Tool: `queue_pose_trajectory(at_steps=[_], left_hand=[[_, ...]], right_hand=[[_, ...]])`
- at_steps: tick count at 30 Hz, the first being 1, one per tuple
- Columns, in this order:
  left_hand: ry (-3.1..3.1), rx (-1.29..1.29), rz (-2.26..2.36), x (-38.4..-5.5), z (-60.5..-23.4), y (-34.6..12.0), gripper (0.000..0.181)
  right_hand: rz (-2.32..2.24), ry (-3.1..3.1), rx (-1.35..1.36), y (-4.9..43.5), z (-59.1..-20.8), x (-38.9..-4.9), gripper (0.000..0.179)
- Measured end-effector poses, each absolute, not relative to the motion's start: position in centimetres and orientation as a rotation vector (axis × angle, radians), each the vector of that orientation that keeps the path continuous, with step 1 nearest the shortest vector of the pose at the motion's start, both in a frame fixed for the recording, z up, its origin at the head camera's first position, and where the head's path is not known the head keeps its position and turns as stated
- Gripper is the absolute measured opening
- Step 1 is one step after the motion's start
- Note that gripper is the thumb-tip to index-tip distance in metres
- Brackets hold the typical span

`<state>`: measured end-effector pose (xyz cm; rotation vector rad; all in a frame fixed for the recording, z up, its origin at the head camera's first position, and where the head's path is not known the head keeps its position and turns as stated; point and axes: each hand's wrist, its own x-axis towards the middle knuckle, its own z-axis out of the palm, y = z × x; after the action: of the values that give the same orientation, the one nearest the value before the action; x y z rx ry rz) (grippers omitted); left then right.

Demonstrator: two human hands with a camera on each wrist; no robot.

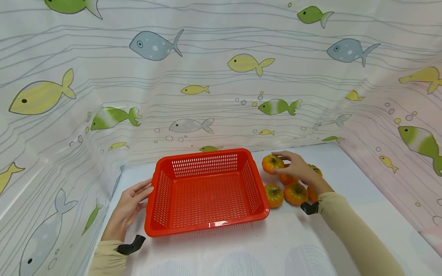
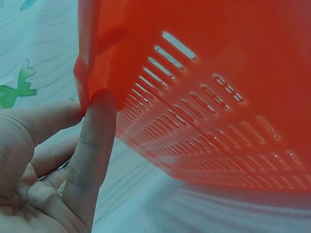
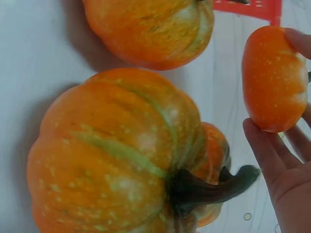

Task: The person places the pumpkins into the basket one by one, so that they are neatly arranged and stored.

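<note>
A red plastic basket (image 1: 210, 199) with slotted walls stands on the white table, nothing inside it. My left hand (image 1: 132, 202) pinches the basket's left rim between thumb and fingers; the left wrist view shows the fingertips (image 2: 99, 111) right at the rim's edge. To the basket's right, my right hand (image 1: 293, 165) grips a small orange pumpkin (image 1: 272, 164) between thumb and fingers. In the right wrist view that pumpkin (image 3: 273, 80) is turned on its side, apart from the others. Several more pumpkins (image 1: 296, 193) sit grouped beneath and beside the right hand.
One pumpkin (image 1: 274, 196) lies close against the basket's right wall. A fish-patterned curtain (image 1: 221, 76) encloses the table (image 1: 269, 245) at the back and on both sides. Black wrist mounts (image 1: 131, 245) sit on both sleeves.
</note>
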<state>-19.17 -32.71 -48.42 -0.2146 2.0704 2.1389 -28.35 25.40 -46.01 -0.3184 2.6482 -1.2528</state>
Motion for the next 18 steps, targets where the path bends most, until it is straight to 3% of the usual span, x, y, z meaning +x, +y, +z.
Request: queue_pose_trajectory(at_steps=[18], left_hand=[[2.052, -0.215, 2.170, -19.2, -48.2, -32.3, 0.070]], right_hand=[[-1.307, 2.651, -0.472, 22.9, -42.2, -27.8, 0.077]])
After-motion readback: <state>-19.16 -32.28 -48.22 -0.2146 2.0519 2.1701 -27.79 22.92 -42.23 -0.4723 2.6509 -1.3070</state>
